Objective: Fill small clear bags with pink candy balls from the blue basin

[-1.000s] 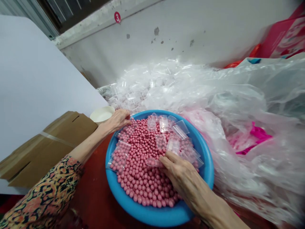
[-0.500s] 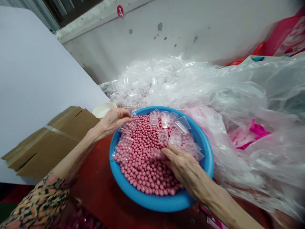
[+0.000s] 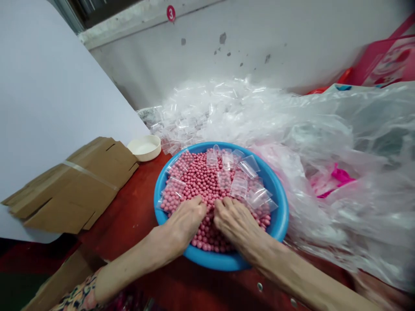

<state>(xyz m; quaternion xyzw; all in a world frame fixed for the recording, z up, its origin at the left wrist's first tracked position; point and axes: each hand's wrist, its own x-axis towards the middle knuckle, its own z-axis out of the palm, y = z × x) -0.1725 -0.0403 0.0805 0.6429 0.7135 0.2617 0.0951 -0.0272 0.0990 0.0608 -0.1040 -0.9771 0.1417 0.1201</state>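
Observation:
A blue basin [image 3: 282, 211] full of round pink beads [image 3: 202, 175] stands in front of me. Small clear plastic pouches [image 3: 239, 186] lie on the beads along the right and far side, and more sit at the left rim with beads showing through. My left hand [image 3: 186, 220] is inside the basin, low over the beads, fingers curled and closed. Close beside it, my right hand [image 3: 235, 220] is also closed, its fingertips down among the beads. The backs of both hands hide whatever the fingers grip.
Left of the basin are a white round dish [image 3: 145, 149] and a stack of folded brown cardboard [image 3: 78, 185] on the red table [image 3: 132, 211]. Behind lies a heap of clear plastic pieces [image 3: 191, 112]. Large crumpled plastic bags [image 3: 324, 134] crowd the right side, against the wall [image 3: 246, 47].
My left hand has moved from the basin's far left rim down to its middle, next to my right hand. The right hand's fingers are now curled down into the beads.

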